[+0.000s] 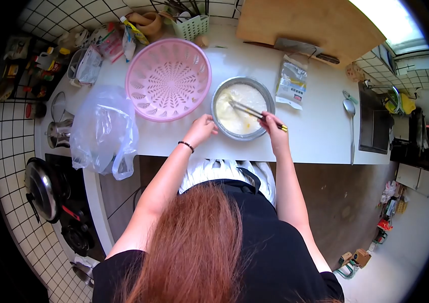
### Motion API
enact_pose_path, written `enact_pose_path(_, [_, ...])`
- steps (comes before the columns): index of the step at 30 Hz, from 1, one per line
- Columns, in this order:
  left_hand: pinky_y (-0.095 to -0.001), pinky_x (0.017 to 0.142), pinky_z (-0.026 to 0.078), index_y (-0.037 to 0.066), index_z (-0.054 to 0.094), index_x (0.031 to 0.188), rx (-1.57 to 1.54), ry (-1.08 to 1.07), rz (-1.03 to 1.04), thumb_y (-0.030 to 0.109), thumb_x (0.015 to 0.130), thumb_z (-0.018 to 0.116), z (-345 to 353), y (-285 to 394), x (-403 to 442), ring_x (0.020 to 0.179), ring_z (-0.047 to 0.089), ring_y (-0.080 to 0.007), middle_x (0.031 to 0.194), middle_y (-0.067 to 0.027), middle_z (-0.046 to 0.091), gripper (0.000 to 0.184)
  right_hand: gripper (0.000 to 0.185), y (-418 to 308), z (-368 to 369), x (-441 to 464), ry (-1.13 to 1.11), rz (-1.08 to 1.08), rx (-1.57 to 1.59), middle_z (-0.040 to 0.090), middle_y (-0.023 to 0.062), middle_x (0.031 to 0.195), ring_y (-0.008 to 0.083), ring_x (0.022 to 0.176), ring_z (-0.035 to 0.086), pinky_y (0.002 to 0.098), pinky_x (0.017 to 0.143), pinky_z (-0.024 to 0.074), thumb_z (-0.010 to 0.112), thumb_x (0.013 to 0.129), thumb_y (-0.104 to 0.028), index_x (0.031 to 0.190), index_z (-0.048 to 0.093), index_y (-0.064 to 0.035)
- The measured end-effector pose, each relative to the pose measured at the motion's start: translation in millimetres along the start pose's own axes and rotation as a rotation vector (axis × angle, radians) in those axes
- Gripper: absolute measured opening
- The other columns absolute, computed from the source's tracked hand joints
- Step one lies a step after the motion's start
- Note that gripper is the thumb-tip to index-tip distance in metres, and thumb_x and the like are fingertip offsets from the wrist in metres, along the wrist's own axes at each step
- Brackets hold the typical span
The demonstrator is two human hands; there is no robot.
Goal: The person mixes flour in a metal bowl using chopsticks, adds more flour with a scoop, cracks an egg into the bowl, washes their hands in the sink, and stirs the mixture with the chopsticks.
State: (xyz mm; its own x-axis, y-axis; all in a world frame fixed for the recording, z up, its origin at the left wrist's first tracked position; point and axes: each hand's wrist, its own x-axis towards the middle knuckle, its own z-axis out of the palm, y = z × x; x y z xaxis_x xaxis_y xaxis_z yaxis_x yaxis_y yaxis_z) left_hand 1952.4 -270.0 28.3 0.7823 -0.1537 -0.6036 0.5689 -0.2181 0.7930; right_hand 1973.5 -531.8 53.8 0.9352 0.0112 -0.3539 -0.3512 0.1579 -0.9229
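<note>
A round metal bowl (pixel 267 96) stands near the counter's front edge, with a pale, wet mixture (pixel 235 119) inside. From its right side, my right hand (pixel 274 126) grips a pair of chopsticks (pixel 248 109), whose tips reach into the mixture. My left hand (pixel 202 129) is at the bowl's lower left rim, its fingers curled and pressed together; what they hold, if anything, is hidden. A pink perforated basket (pixel 170 83) sits left of the bowl. To the bowl's right lies a printed packet (pixel 291 82).
A clear plastic bag (pixel 104 129) lies on the white counter (pixel 320 131) at left. A metal spoon (pixel 351 123) is beside the sink (pixel 374 123). A cleaver (pixel 300 47) lies by the wooden board (pixel 308 25). The lidded pan (pixel 42 189) stands far left.
</note>
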Motion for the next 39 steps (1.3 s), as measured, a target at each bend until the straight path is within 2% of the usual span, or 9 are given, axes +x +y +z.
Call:
enact_pose_path(2, [-0.0276, 0.064, 0.05, -0.004, 0.04, 0.12, 0.001, -0.005, -0.01, 0.011, 0.088, 0.038, -0.6, 2.4, 3.8, 0.081, 0.064, -0.0179, 0.097, -0.012, 0.061, 0.035, 0.028, -9.4, 4.9, -5.4, -0.078, 0.118, 0.019, 0.062, 0.0137, 0.102, 0.0213, 0.092, 0.063, 0.0286, 0.084, 0.0509, 0.051, 0.092, -0.016, 0.11, 0.058, 0.0044])
enact_pose_path(11, [-0.0277, 0.053, 0.053, -0.006, 0.043, 0.104, -0.112, 0.003, -0.087, 0.011, 0.093, 0.035, 1.0, 10.4, 9.3, 0.072, 0.066, -0.0207, 0.086, -0.015, 0.061, 0.021, 0.029, -2.2, 1.2, 0.0, -0.013, 0.084, 0.158, 0.062, 0.0147, 0.103, 0.0226, 0.092, 0.063, 0.0283, 0.082, 0.0517, 0.05, 0.093, -0.017, 0.111, 0.057, 0.0055])
enact_pose_path(14, [-0.0276, 0.053, 0.053, -0.006, 0.044, 0.104, -0.118, -0.002, -0.087, 0.011, 0.093, 0.035, -0.4, 3.5, 16.2, 0.07, 0.066, -0.0204, 0.086, -0.0152, 0.061, 0.022, 0.029, -0.4, 3.7, 1.9, -0.036, 0.074, 0.021, 0.061, 0.0143, 0.104, 0.022, 0.092, 0.063, 0.028, 0.083, 0.0516, 0.051, 0.092, -0.016, 0.111, 0.057, 0.0055])
enact_pose_path(15, [-0.0276, 0.052, 0.053, -0.006, 0.044, 0.104, -0.109, 0.003, -0.09, 0.011, 0.093, 0.036, 0.1, 5.1, 17.1, 0.07, 0.066, -0.0201, 0.086, -0.0153, 0.061, 0.022, 0.029, -6.6, 3.0, 1.8, -0.06, 0.133, 0.07, 0.061, 0.0142, 0.105, 0.0219, 0.092, 0.063, 0.0278, 0.083, 0.0514, 0.051, 0.092, -0.016, 0.111, 0.057, 0.0058])
enact_pose_path(19, [-0.0273, 0.05, 0.052, -0.005, 0.045, 0.103, -0.089, 0.019, -0.098, 0.012, 0.093, 0.036, 0.7, 8.6, 16.6, 0.068, 0.066, -0.0194, 0.085, -0.0154, 0.062, 0.022, 0.027, -6.3, 1.2, 9.1, 0.016, 0.034, 0.078, 0.062, 0.0136, 0.102, 0.0213, 0.088, 0.064, 0.0279, 0.082, 0.0524, 0.053, 0.091, -0.014, 0.108, 0.058, 0.0059])
enact_pose_path(23, [-0.0264, 0.048, 0.051, -0.005, 0.045, 0.104, -0.118, 0.018, -0.097, 0.012, 0.093, 0.037, 1.4, 7.3, 16.5, 0.067, 0.066, -0.019, 0.084, -0.0154, 0.062, 0.022, 0.026, -7.2, -3.5, 10.5, -0.084, 0.128, 0.174, 0.062, 0.014, 0.102, 0.0214, 0.092, 0.063, 0.0277, 0.082, 0.0521, 0.053, 0.091, -0.014, 0.109, 0.058, 0.0055])
enact_pose_path(26, [-0.0262, 0.047, 0.05, -0.004, 0.045, 0.103, -0.09, 0.023, -0.087, 0.013, 0.093, 0.037, 1.4, 7.3, 15.7, 0.067, 0.066, -0.0185, 0.083, -0.0145, 0.063, 0.021, 0.027, -1.3, 1.1, 10.9, -0.02, 0.043, 0.033, 0.062, 0.0141, 0.103, 0.0219, 0.091, 0.063, 0.0281, 0.082, 0.0521, 0.053, 0.091, -0.014, 0.109, 0.058, 0.0058])
enact_pose_path(35, [-0.0253, 0.045, 0.045, 0.003, 0.045, 0.097, -0.04, -0.05, -0.089, 0.018, 0.095, 0.036, -4.0, 4.3, 18.3, 0.065, 0.063, -0.0138, 0.084, -0.0093, 0.063, 0.017, 0.027, -12.5, -0.6, 9.2, -0.058, 0.174, 0.146, 0.062, 0.0142, 0.104, 0.0209, 0.09, 0.063, 0.0271, 0.082, 0.0517, 0.053, 0.091, -0.014, 0.11, 0.058, 0.0055])
enact_pose_path(39, [-0.0253, 0.046, 0.045, 0.003, 0.045, 0.096, -0.033, -0.053, -0.096, 0.017, 0.094, 0.036, -4.0, 5.0, 18.7, 0.065, 0.063, -0.0137, 0.084, -0.0093, 0.063, 0.017, 0.027, -5.7, 1.3, 10.4, -0.031, 0.111, 0.085, 0.062, 0.014, 0.103, 0.0211, 0.089, 0.063, 0.0275, 0.081, 0.0521, 0.052, 0.092, -0.014, 0.109, 0.058, 0.0055])
